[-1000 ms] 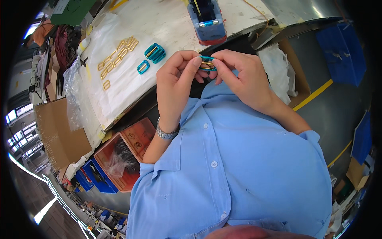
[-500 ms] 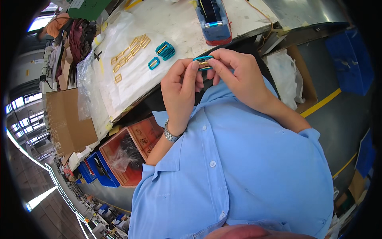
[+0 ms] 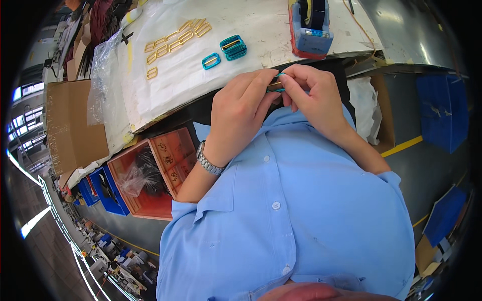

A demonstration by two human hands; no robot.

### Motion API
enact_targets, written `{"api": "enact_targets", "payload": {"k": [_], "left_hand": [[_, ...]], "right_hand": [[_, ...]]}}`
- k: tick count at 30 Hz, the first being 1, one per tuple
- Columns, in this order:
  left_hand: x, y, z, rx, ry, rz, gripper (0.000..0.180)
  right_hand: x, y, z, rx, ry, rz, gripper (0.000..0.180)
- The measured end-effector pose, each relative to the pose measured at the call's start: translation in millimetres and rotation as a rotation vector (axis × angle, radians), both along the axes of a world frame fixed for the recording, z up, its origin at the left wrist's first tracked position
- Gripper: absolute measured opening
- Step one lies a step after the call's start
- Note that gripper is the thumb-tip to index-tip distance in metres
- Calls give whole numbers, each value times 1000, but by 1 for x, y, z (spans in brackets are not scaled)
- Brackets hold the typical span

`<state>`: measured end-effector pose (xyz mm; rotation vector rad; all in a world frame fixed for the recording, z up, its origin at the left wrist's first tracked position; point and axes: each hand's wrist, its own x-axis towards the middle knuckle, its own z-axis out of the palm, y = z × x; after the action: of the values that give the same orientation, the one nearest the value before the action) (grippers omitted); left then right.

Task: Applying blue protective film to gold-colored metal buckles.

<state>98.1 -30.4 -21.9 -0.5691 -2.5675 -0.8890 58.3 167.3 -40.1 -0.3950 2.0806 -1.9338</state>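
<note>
Between my two hands, just in front of the table's edge, is a small slide buckle point(image 3: 274, 87) with a teal rim and a gold bar. My left hand point(image 3: 236, 108) is closed on its left end, and those fingers cover much of it. My right hand point(image 3: 316, 98) pinches the other end between thumb and fingers. Beyond my hands, on the white-covered table point(image 3: 188, 85), lie a stack of teal buckles point(image 3: 234, 51) and a single teal buckle point(image 3: 211, 61). Left of these are several gold buckles point(image 3: 161, 51) in rows, with one gold buckle point(image 3: 151, 73) nearer me.
A blue and red tape dispenser point(image 3: 312, 39) stands at the table's front edge, right of the buckles. Cardboard point(image 3: 75, 120) and clear plastic wrap point(image 3: 103, 95) hang at the left. Below are a red crate point(image 3: 150, 200) and blue bins point(image 3: 111, 198); another blue bin point(image 3: 442, 110) stands right.
My left hand has turned so its back faces up, and its fingers now cover more of the buckle. The whole view has shifted; the buckles on the table look unmoved.
</note>
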Motion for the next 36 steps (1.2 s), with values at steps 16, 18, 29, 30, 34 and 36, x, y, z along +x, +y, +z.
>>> {"api": "enact_targets", "payload": {"k": [16,18,29,30,34,36], "left_hand": [[-40,-113,-28,-162,-75,261,32],[-43,-114,-32,-165,-133,274,33],[-44,-127,-22,-122,-65,210,32],[-46,-133,-18,-57,-68,241,31],[-48,-204,-6,-339,14,370,10],[-40,-240,-1,-561,-110,374,12]], "right_hand": [[-6,-20,-24,-77,-329,284,30],[-6,-22,-28,-68,-371,279,29],[2,-17,-23,-66,-384,193,23],[1,-14,-19,-85,-383,136,23],[1,12,2,-204,-237,-87,21],[-4,26,11,-294,-145,-261,21]]}}
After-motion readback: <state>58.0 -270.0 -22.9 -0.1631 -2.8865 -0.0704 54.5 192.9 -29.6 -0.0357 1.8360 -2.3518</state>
